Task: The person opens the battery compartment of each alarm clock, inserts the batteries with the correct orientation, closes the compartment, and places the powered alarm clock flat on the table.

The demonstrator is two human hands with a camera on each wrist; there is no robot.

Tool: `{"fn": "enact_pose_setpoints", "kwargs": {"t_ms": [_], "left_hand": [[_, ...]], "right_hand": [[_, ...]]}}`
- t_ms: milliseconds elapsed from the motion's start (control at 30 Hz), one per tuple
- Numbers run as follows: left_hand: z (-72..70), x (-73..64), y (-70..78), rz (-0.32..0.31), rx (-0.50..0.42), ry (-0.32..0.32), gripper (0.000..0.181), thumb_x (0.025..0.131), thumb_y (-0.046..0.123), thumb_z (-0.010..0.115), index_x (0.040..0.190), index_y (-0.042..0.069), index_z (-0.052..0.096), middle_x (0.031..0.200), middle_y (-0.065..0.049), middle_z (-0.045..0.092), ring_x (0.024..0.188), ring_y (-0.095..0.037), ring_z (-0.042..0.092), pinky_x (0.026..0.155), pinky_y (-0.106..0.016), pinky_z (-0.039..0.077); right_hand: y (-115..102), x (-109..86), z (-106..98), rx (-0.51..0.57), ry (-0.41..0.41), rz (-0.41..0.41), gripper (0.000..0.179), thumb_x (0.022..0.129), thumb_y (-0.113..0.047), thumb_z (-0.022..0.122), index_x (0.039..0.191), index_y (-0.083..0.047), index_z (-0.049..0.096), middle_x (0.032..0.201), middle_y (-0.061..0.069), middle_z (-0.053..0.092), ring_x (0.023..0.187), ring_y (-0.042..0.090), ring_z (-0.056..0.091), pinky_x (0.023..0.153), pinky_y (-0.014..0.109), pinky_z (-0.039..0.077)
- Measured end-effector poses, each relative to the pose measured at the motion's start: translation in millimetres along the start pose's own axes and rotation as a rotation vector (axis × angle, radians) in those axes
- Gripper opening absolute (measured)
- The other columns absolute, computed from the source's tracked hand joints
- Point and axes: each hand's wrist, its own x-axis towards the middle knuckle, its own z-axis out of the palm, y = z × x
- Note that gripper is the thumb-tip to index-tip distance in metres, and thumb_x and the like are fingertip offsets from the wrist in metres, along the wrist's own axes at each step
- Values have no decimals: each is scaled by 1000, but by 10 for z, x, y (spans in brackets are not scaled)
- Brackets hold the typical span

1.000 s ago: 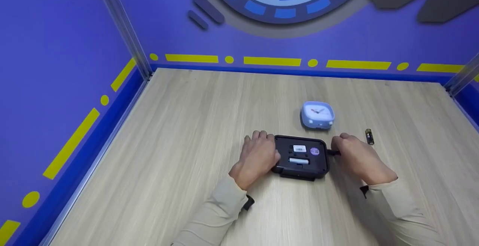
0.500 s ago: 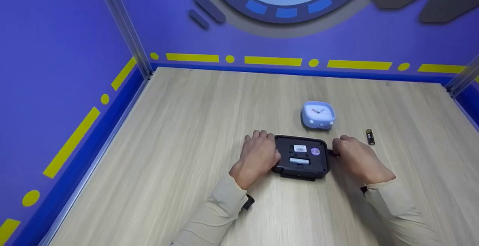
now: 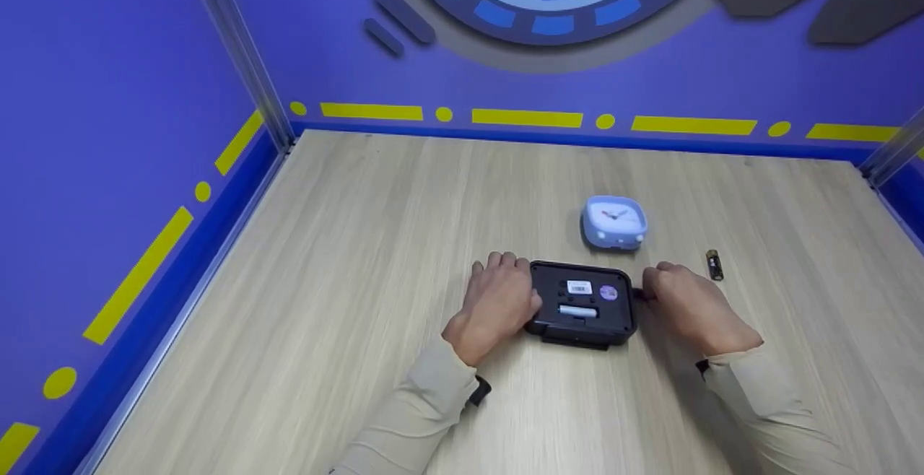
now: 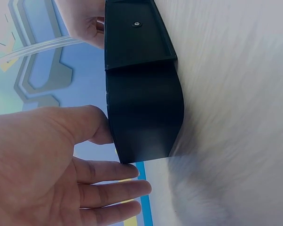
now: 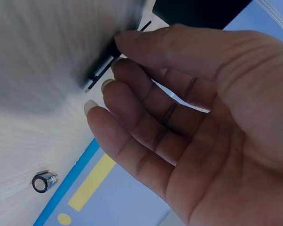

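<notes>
A black clock-like case (image 3: 548, 289) lies back side up on the table, a silver battery (image 3: 577, 311) in its slot. Two stickers and several small buttons show on that back. At its left end my left hand (image 3: 502, 309) grips the corner; in the left wrist view the thumb (image 4: 92, 123) presses the edge while the other fingers extend along the end. Just off the right end, my right hand (image 3: 689, 309) pinches a small thin black piece (image 5: 100, 72), which looks like a battery cover, between thumb and fingertips.
A light blue alarm clock (image 3: 613, 224) stands behind the black case. To the right of it lies a loose black-and-gold battery (image 3: 714, 265). Blue panels (image 3: 505, 85) with yellow markings border the wooden table (image 3: 346, 244) at the back and left.
Both hands keep nearly the same place and hold. The right hand has shifted very slightly; the black case stays where it was.
</notes>
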Motion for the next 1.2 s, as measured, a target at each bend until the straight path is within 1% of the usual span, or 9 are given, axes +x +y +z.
{"fn": "enact_pose_setpoints", "kwargs": {"t_ms": [100, 267, 400, 600, 733, 867, 1000, 1067, 1200], "left_hand": [[14, 6, 6, 4, 6, 13, 28, 96, 29, 68, 106, 3, 72, 101, -9, 68, 97, -28, 61, 80, -42, 49], [28, -5, 12, 23, 41, 71, 24, 93, 26, 69, 100, 4, 72, 94, -9, 67, 91, -27, 62, 74, -40, 48], [30, -6, 14, 23, 42, 84, 23, 93, 26, 69, 99, 4, 72, 93, -8, 67, 89, -27, 62, 72, -40, 47], [12, -8, 19, 12, 28, 63, 25, 94, 27, 69, 102, 3, 73, 96, -9, 68, 92, -27, 62, 75, -41, 48], [10, -10, 22, 5, 25, 45, 26, 94, 27, 69, 103, 3, 73, 97, -9, 68, 94, -27, 62, 76, -41, 49], [8, -8, 23, 0, 29, 24, 28, 95, 28, 69, 106, 3, 73, 99, -9, 68, 96, -27, 62, 78, -41, 49], [5, -2, 24, -4, 29, 10, 29, 96, 29, 69, 108, 3, 73, 100, -9, 68, 97, -27, 62, 79, -42, 49], [6, -1, 24, -2, 28, 15, 28, 95, 28, 68, 107, 3, 73, 99, -9, 68, 96, -28, 62, 78, -41, 49], [20, -5, 15, 16, 44, 63, 26, 94, 26, 68, 103, 2, 73, 97, -10, 69, 93, -28, 63, 75, -41, 49]], "right_hand": [[0, -2, -16, -4, -3, 1, 25, 82, 11, 75, 73, -7, 60, 72, 5, 54, 65, 28, 58, 56, 48, 49], [-21, -12, -88, 7, 1, 30, 24, 87, 6, 76, 73, -6, 60, 72, 5, 53, 66, 28, 58, 56, 50, 50], [-65, -11, -162, 15, 39, 39, 24, 86, 7, 75, 74, -6, 59, 73, 5, 53, 67, 28, 57, 56, 51, 50], [-190, -13, -230, 22, 93, 2, 24, 79, 13, 71, 75, -6, 57, 73, 4, 52, 67, 26, 57, 54, 49, 50], [-287, -26, -261, 18, 134, -17, 26, 78, 13, 72, 75, -7, 56, 75, 3, 50, 68, 25, 55, 54, 47, 49], [-391, -20, -261, 7, 179, -61, 27, 76, 15, 73, 77, -6, 57, 76, 4, 51, 69, 25, 56, 56, 45, 49], [-492, -4, -225, 1, 194, -107, 28, 76, 15, 76, 78, -6, 57, 77, 3, 51, 69, 23, 55, 56, 43, 50], [-532, -1, -206, 3, 198, -123, 29, 76, 14, 78, 78, -6, 57, 77, 2, 50, 70, 22, 53, 56, 42, 50], [-598, -5, -173, 11, 221, -147, 31, 75, 14, 79, 77, -8, 57, 78, 1, 48, 70, 19, 53, 55, 40, 50]]}}
